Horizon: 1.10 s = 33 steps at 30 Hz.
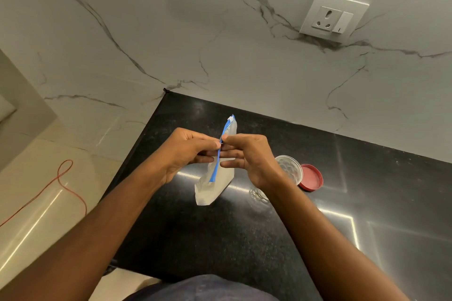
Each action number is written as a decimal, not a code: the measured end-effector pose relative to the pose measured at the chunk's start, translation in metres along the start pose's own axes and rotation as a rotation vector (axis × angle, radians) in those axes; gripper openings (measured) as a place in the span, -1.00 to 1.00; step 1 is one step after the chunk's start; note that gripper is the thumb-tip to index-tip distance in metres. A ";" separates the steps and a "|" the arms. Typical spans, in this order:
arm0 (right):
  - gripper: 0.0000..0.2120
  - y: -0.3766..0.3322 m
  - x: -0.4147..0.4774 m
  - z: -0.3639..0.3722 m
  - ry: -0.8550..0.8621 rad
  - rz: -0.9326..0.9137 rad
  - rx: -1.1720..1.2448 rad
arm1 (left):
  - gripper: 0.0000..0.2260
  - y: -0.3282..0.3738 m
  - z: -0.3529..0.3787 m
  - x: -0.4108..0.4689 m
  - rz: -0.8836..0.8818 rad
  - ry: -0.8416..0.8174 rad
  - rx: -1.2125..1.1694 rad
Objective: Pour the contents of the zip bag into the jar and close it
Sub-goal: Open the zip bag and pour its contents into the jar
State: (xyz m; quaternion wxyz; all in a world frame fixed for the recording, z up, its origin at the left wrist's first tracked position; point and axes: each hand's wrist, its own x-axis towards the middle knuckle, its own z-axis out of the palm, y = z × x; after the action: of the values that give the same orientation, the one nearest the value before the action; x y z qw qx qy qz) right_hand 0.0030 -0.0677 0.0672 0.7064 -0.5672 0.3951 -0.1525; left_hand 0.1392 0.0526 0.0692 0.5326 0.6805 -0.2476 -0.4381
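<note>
Zip bag (215,186) pinched between both hands (221,151)

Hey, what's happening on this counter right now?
A person holds a clear zip bag upright over the black counter, both hands pinching its blue zip strip near the middle: the left hand from one side, the right hand from the other, apparently pulling it open. The clear jar stands open beside the right wrist, with its red lid lying next to it. Nothing has been poured yet.

head view | looks forward-down | close over countertop (220,239) | single view
</note>
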 end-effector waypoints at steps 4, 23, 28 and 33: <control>-0.84 0.002 -0.001 -0.001 -0.012 0.001 0.003 | -0.86 -0.005 0.003 -0.001 0.001 0.024 0.008; -0.85 0.010 -0.004 0.004 0.011 -0.111 -0.207 | -0.93 -0.014 0.011 -0.006 0.070 0.113 0.178; -0.85 0.001 -0.012 -0.019 0.134 -0.222 -0.309 | -0.90 -0.002 -0.012 -0.004 0.242 0.333 0.469; -0.87 0.001 -0.028 -0.036 0.166 -0.260 -0.449 | -0.91 0.015 -0.031 -0.002 0.260 0.406 0.701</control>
State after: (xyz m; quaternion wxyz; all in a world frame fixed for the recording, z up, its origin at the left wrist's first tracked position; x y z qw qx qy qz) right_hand -0.0415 -0.0731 0.0756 0.5028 -0.7411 0.3992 -0.1965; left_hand 0.1668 0.0653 0.0851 0.3578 0.8559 -0.3556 -0.1138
